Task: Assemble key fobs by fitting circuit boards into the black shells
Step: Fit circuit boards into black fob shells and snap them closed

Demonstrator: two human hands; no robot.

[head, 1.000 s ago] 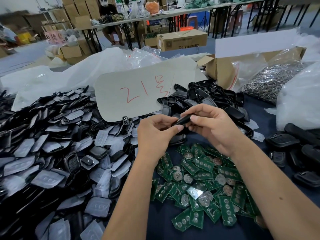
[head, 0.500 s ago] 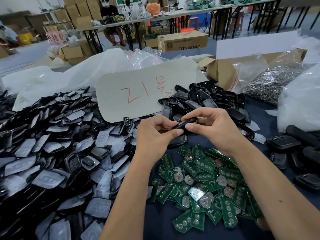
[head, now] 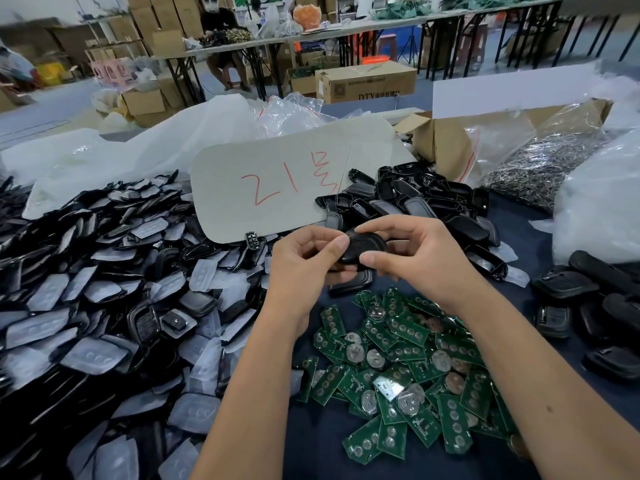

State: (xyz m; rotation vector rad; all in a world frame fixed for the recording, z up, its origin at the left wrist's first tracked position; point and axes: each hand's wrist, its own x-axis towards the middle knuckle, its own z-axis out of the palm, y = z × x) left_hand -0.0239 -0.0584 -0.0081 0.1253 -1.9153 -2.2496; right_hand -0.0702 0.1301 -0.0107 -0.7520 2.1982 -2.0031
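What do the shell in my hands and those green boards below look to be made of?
Shell: likely moulded black plastic, smooth with a soft sheen. Green boards: probably fibreglass circuit board under glossy green coating, with round silvery metal contacts and battery clips.

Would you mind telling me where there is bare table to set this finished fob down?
Bare blue cloth shows between the green boards and the black shells on the right. A smaller patch lies between the forearms. The left pile is crowded.
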